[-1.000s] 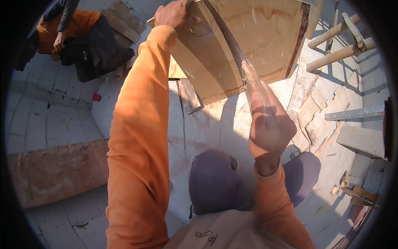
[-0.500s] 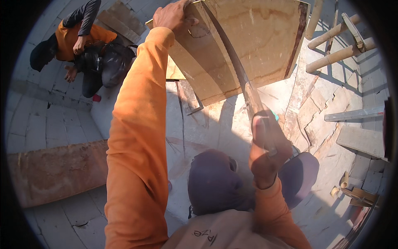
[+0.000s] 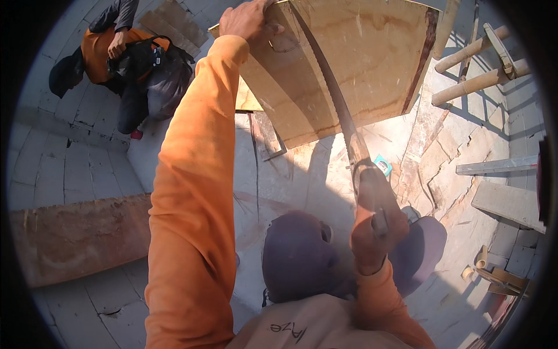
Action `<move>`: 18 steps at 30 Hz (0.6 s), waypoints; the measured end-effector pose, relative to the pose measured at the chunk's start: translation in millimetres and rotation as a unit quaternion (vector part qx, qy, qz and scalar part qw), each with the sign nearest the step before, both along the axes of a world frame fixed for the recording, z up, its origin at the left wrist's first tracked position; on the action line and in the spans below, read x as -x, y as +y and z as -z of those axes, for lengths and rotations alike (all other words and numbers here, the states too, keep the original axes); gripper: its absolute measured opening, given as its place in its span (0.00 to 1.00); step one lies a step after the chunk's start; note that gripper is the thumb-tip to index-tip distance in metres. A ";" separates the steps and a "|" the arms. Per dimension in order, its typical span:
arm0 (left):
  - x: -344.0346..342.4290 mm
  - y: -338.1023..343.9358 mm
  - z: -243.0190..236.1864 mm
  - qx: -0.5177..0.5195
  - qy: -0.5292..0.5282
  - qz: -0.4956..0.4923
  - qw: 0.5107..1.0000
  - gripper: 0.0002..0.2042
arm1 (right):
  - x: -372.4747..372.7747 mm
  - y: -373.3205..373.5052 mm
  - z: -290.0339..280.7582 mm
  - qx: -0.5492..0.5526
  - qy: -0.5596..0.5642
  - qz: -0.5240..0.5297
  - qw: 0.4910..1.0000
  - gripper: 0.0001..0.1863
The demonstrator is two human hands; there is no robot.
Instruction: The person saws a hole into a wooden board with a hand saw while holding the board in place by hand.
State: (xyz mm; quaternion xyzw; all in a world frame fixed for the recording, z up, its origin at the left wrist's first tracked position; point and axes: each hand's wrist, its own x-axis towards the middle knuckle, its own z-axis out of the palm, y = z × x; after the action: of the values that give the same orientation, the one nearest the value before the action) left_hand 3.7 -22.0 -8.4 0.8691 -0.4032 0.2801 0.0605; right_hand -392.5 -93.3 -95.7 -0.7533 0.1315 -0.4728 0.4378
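Far left, space is being taken by a crouching co-worker (image 3: 96, 49); by the left hand (image 3: 247, 23), the board (image 3: 383, 64) ahead is being gripped at its top-left edge, seemingly for steadiness; across it, a saw (image 3: 337, 96) is being clenched by the right hand (image 3: 379, 227); rightward, room is being narrowed by poles (image 3: 474, 85).

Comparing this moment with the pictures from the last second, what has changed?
The right hand has drawn the handsaw back toward the body, bringing a teal packet on the floor into view. A co-worker's head has also come into view. Nothing was let go; the left hand stays on the upper edge of the plywood sheet.
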 end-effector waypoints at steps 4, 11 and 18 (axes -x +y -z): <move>5.1 -6.9 -1.6 -0.008 0.012 -0.021 1.000 0.35 | -34.1 -13.4 -31.9 -0.091 -0.007 -0.045 0.995 0.16; 14.9 -6.3 -11.1 -0.033 0.077 -0.059 0.995 0.32 | -64.6 -17.3 -29.9 -0.061 -0.021 -0.031 0.997 0.15; 14.7 -16.3 7.9 -0.023 -0.001 -0.057 0.998 0.34 | -39.8 -14.5 -2.9 -0.099 -0.024 -0.025 0.994 0.15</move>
State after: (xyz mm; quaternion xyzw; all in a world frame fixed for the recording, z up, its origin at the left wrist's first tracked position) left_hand -11.0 -38.3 -16.3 0.8915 -0.3593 0.2750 0.0242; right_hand -352.7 -107.8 -92.8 -0.6974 0.1484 -0.4647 0.5251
